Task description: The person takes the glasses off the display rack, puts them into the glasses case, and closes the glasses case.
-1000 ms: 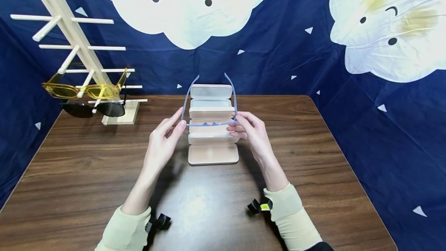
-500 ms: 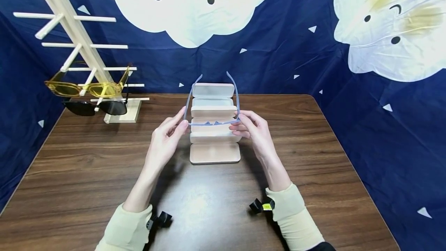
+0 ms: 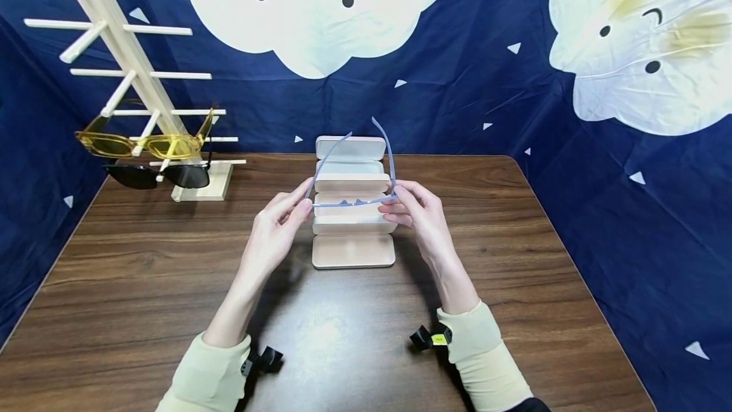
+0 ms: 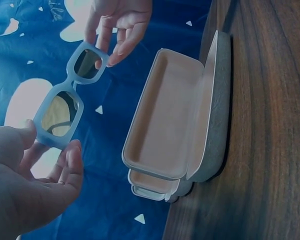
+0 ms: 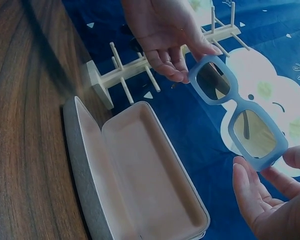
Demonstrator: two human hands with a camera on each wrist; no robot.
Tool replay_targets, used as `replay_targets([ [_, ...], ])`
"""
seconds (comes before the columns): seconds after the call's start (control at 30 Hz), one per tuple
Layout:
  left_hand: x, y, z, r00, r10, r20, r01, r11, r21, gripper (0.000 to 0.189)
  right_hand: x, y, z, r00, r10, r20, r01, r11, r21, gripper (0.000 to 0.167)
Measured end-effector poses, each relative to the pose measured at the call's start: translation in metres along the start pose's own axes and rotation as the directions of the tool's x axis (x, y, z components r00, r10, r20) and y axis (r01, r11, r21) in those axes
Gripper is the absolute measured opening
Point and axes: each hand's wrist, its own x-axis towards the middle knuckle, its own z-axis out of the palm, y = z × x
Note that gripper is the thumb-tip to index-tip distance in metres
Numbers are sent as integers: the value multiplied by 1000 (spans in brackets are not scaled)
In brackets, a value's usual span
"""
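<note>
Light blue sunglasses (image 3: 347, 204) with dark lenses are held above the table, their temples pointing away. My left hand (image 3: 273, 234) pinches them at the left hinge, thumb against the front. At the right hinge my right hand (image 3: 423, 227) grips the corner between thumb and fingers. The left temple slants inward, while the right one stands extended. Below them, a row of open glasses cases (image 3: 353, 252) with pale pink linings lines the table. In the right wrist view, the sunglasses (image 5: 233, 100) hang beside the nearest case (image 5: 145, 165), apart from it.
A wooden display rack (image 3: 122, 49) stands at the back left, bearing yellow sunglasses (image 3: 110, 145) and black sunglasses (image 3: 134, 177) on its lower pegs. A blue cloth (image 3: 457, 100) with cloud shapes hangs behind the wooden table (image 3: 143, 285).
The left temple has swung inward, its tip moving right. The right temple has kept its angle. Both hands stay about where they were, and the view has shifted slightly.
</note>
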Motion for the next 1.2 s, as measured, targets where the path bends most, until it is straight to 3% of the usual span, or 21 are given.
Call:
replay_targets([
  [0.3,1,-3,0,999,32,20,-32,999,14,39,0,-1,0,1000,-1,9,1,1000,-1,39],
  [0.53,1,-4,1,1000,15,12,-15,1000,-20,39,0,0,0,999,-6,46,7,1000,-23,42],
  [0.9,1,-5,1,999,34,-19,-35,999,-27,40,-1,-1,2,996,5,90,-1,999,-47,51],
  [1.2,1,-3,0,999,31,-17,-32,999,-25,39,-1,0,2,997,-6,83,10,999,-47,51],
])
